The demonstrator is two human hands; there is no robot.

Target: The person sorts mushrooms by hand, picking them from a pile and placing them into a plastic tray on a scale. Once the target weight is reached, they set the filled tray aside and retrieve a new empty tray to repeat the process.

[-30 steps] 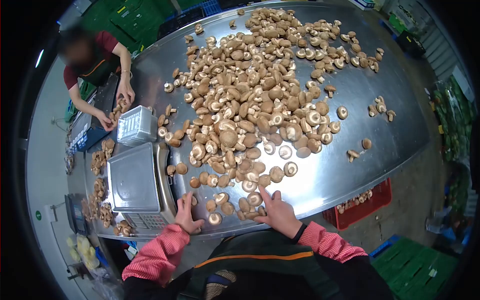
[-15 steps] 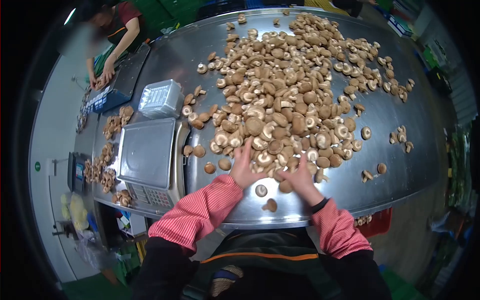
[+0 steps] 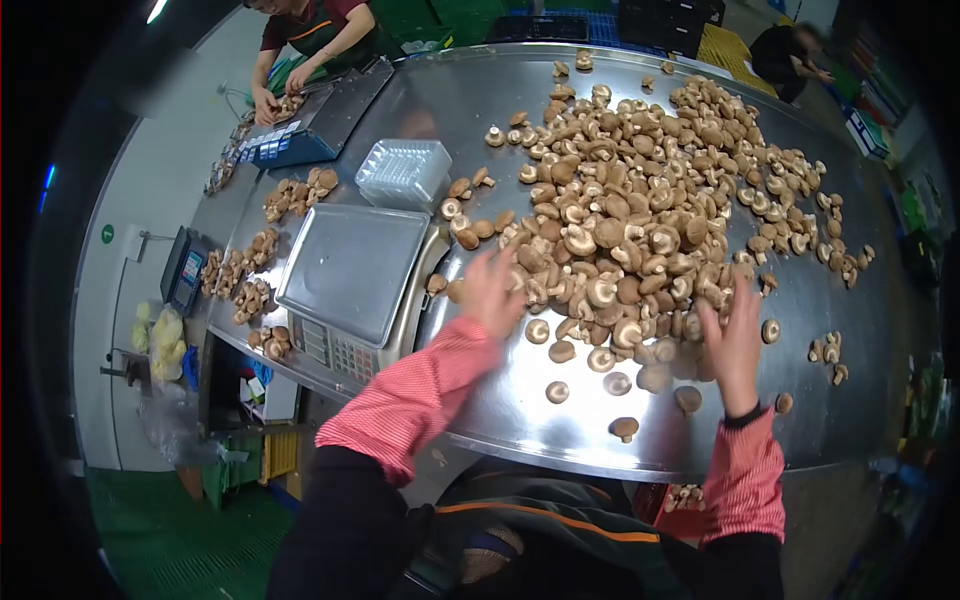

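A large heap of brown mushrooms (image 3: 640,190) covers the steel table (image 3: 500,410). My left hand (image 3: 490,288) is blurred, fingers spread, at the heap's near left edge beside the scale. Over on the near right edge, my right hand (image 3: 733,342) is raised with fingers apart above loose mushrooms. Neither hand visibly holds anything. Several single mushrooms (image 3: 600,360) lie between my hands near the front edge. Both arms wear red checked sleeves.
A weighing scale (image 3: 352,270) with keypad stands left of my left hand, a stack of clear plastic trays (image 3: 404,172) behind it. Small mushroom piles (image 3: 250,275) line the left edge. Another person (image 3: 315,40) works at a second scale (image 3: 318,125) at far left; someone else stands far right.
My hands have spread apart: the left went left toward the scale, the right swung right and lifted. Loose mushrooms now lie between them. The camera view has turned.
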